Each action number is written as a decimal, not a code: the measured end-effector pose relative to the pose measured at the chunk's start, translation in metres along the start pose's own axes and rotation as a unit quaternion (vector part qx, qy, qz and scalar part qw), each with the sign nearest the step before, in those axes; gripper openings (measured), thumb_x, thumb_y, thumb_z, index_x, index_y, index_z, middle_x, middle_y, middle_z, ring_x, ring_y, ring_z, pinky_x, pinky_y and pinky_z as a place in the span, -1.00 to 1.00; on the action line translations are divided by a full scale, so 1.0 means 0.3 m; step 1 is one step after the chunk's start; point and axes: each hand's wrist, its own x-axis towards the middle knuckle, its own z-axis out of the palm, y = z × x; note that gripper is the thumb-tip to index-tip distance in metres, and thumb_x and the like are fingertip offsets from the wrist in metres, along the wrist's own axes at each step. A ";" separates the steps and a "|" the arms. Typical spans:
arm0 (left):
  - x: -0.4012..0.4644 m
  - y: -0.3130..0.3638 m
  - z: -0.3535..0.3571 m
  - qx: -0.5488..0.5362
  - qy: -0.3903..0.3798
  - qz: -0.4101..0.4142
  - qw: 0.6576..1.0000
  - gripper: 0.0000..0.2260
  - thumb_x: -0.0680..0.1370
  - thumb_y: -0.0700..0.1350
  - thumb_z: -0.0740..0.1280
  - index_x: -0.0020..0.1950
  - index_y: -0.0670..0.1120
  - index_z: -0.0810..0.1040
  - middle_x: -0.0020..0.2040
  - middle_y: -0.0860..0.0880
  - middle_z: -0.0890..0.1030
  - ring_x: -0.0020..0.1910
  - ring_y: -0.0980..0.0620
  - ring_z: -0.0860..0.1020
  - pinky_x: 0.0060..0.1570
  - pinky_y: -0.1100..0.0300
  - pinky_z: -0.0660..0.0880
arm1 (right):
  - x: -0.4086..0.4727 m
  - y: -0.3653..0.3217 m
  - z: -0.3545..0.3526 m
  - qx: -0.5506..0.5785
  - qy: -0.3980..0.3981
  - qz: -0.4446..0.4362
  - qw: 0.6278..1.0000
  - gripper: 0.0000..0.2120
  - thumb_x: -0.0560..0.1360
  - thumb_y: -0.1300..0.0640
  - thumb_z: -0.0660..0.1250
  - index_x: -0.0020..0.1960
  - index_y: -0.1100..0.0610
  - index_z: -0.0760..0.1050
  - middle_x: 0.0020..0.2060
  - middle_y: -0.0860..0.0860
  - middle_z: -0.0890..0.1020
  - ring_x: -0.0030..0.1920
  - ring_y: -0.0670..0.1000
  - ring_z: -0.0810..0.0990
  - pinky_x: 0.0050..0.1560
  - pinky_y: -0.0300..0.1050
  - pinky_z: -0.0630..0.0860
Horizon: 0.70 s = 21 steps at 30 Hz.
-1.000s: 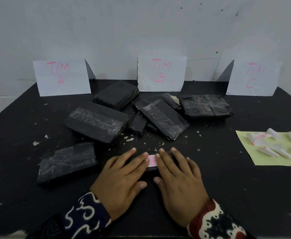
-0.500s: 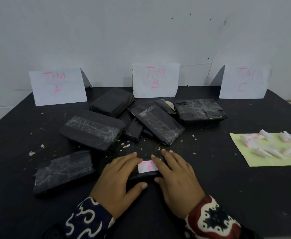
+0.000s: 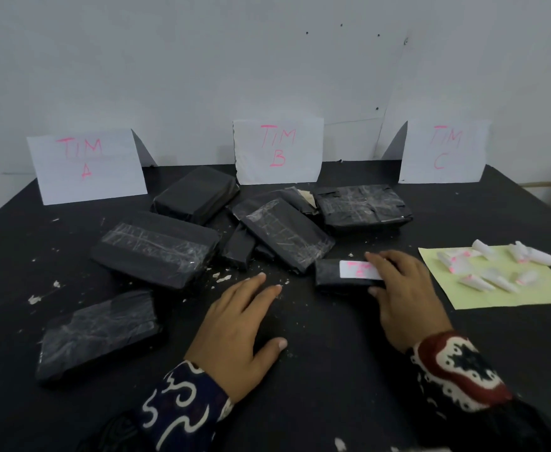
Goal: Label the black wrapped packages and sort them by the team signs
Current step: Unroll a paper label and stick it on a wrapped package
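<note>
The right hand (image 3: 404,288) has slid the labelled package (image 3: 333,276) rightward, gripping it for sorting; the left hand (image 3: 238,324) now rests open.

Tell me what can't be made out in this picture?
- Small package, head view: the right hand covers its right end.
- Its white label: the second line of pink writing is blurred, the end hidden by fingers.
- Rolled labels on the green sheet: writing too small.
- Packages' contents: hidden by black wrap.
</note>
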 end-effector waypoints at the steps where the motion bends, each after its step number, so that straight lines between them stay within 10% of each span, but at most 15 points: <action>1: 0.014 0.009 0.001 -0.002 -0.008 0.002 1.000 -0.39 0.46 0.27 0.19 0.49 0.16 0.20 0.52 0.16 0.15 0.50 0.14 0.12 0.43 0.11 0.18 | 0.011 0.025 0.002 -0.008 -0.009 0.005 1.000 -0.46 0.34 0.38 0.49 0.30 0.25 0.50 0.19 0.22 0.52 0.22 0.29 0.46 0.28 0.09 0.37; 7: 0.082 0.045 0.012 -0.025 -0.019 -0.023 0.999 -0.53 0.51 0.17 0.32 0.41 0.17 0.36 0.44 0.22 0.26 0.44 0.22 0.17 0.39 0.25 0.10 | 0.023 0.062 0.019 -0.074 -0.110 0.080 0.988 -0.46 0.58 0.21 0.19 0.54 0.05 0.19 0.52 0.07 0.23 0.55 0.17 0.07 0.48 0.15 0.16; 16: 0.305 0.012 -0.040 -0.101 0.161 -0.081 0.979 -0.87 0.46 -0.15 0.43 -0.01 -0.06 0.64 -0.03 0.06 0.61 -0.05 0.09 0.56 0.05 0.07 0.53 | -0.063 -0.101 0.029 -0.044 0.038 -0.048 0.997 -0.71 0.45 0.04 0.30 0.13 0.07 0.61 0.20 0.13 0.56 0.34 0.23 0.41 0.29 0.23 0.34; 21: 0.485 -0.052 -0.054 -0.054 0.165 -0.145 0.974 -0.80 0.50 -0.12 0.37 0.11 -0.09 0.59 0.08 -0.08 0.58 0.10 -0.10 0.51 0.11 0.06 0.45 | -0.075 -0.106 0.046 -0.026 0.001 -0.052 0.998 -0.62 0.47 -0.07 0.18 0.16 0.07 0.59 0.19 0.13 0.55 0.31 0.22 0.45 0.26 0.19 0.45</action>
